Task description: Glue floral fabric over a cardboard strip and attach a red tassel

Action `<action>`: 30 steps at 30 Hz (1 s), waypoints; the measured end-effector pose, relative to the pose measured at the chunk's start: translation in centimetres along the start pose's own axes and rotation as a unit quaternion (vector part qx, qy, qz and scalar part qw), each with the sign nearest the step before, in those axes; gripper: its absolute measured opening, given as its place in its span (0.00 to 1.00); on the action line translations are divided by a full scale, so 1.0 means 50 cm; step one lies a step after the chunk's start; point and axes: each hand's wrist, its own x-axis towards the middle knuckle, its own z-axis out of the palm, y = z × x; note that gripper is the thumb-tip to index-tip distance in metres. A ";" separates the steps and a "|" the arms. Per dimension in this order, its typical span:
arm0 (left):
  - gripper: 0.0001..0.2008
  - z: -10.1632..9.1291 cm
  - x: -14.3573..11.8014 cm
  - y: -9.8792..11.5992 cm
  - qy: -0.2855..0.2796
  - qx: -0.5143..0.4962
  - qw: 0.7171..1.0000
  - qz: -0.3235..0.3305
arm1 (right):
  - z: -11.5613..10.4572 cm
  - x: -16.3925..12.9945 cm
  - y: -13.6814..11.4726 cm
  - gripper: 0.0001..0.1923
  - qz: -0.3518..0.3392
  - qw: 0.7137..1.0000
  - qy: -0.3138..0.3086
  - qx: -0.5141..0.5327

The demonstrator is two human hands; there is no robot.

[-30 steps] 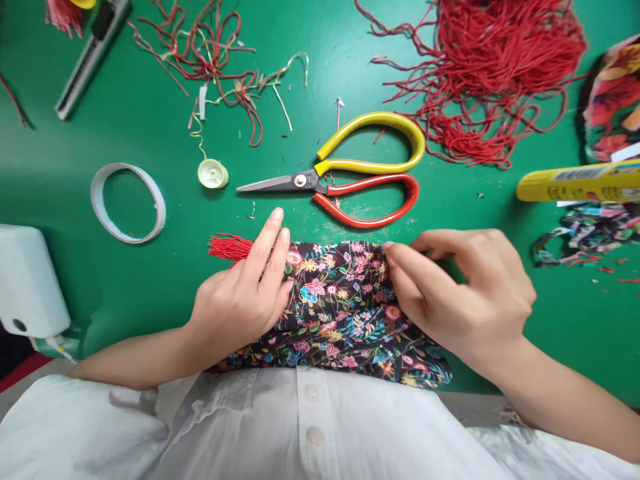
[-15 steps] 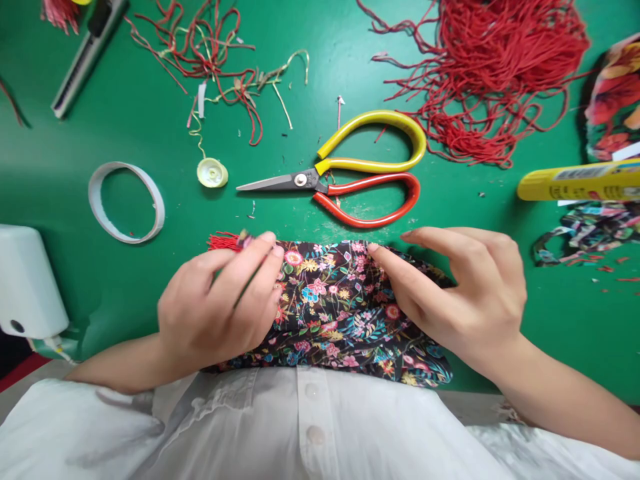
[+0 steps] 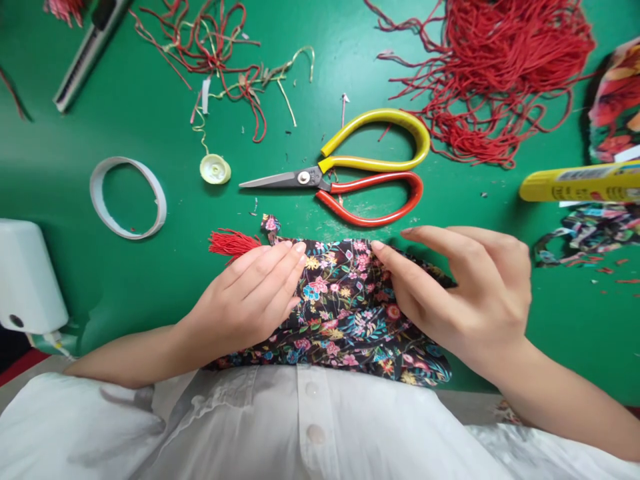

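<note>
Two hands rest on a piece of floral fabric (image 3: 345,307) that lies on the green worktop (image 3: 150,280), at the near edge, in the head view. The left hand (image 3: 245,303) lies flat and released on the left part of the fabric, grasping nothing. A red tassel (image 3: 231,243) sticks out at 10 o'clock from this hand, touching the fabric corner. The right hand (image 3: 463,293) presses the right part with its fingertips, fingers half bent, not clenched. Scissors (image 3: 350,177) lie at 12 o'clock from the fabric, near but apart. The near edge of the fabric is hidden under a white shirt (image 3: 300,427). A yellow tube (image 3: 575,185) is cut off at the right border.
</note>
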 end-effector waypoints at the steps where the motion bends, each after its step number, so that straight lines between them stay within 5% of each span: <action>1: 0.19 0.000 0.001 0.000 0.002 -0.001 1.000 0.003 | -0.002 0.004 -0.002 0.19 -0.002 1.000 0.009 0.002; 4: 0.21 0.002 0.002 0.000 0.005 -0.002 1.000 0.011 | -0.009 0.021 -0.017 0.18 -0.038 0.998 0.022 0.047; 12: 0.23 0.007 -0.002 0.009 0.002 0.007 1.000 0.006 | 0.003 0.035 -0.064 0.23 -0.099 0.986 -0.116 0.072; 30: 0.20 0.013 -0.006 0.010 0.008 0.000 1.000 -0.002 | -0.003 0.014 -0.038 0.18 -0.040 0.995 -0.054 0.077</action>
